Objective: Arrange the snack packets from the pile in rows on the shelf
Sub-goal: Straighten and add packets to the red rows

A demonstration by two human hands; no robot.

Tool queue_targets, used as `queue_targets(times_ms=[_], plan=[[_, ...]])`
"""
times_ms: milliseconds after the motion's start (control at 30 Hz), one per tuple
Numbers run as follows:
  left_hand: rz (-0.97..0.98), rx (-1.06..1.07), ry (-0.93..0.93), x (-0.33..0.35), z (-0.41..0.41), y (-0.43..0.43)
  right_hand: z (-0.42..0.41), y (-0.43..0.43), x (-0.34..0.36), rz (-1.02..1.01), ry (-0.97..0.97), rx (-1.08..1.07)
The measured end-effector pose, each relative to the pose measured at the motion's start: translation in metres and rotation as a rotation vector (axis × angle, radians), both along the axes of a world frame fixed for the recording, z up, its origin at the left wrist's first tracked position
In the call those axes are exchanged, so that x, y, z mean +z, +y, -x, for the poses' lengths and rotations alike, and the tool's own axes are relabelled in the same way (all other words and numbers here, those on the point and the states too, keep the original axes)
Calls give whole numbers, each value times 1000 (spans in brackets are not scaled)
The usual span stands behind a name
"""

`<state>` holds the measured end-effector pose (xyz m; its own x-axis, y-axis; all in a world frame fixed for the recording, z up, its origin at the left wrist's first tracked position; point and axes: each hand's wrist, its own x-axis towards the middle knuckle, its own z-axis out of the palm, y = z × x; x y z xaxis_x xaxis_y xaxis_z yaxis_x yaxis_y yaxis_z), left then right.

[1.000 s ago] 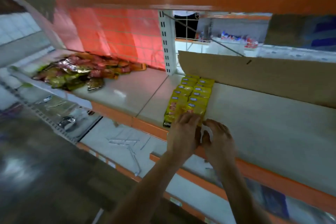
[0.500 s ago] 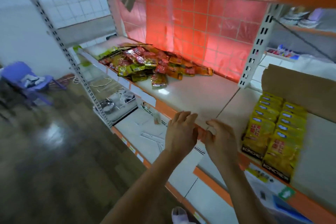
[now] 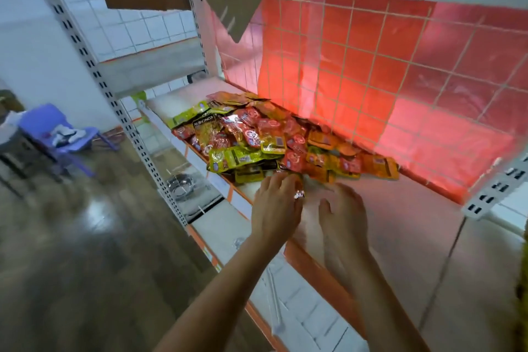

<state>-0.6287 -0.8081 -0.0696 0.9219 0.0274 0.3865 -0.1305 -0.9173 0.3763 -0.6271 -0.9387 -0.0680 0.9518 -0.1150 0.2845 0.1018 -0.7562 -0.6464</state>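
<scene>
A white shelf [image 3: 405, 226] with a red grid back carries the pile [image 3: 268, 140] of packets, heaped against that back. A second ago our hands were pressing the yellow rows well right of the pile; now we have swung back to it. The left hand [image 3: 275, 208] reaches with straight fingers to the pile's near edge, and the right hand [image 3: 343, 217] lies spread just beside it. Neither pinches anything yet. We judge a fresh pick is starting.

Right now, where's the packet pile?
Head view, centre: the pile of snack packets lies on the shelf against the red grid back panel, just beyond the left hand and right hand.
</scene>
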Motion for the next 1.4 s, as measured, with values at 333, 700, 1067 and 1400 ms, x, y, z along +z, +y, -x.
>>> queue_targets(times_ms=[333,700,1067,1400], plan=[[-37,236,332,0,-53,6,-74,18,-12,63,166,34],[275,173,388,3,-57,12,-66,19,-9,101,167,19],[756,72,498,9,-8,-11,-13,-5,14,-146,124,-93],[896,-28,492,23,57,-38,77,-54,20,-602,102,-218]])
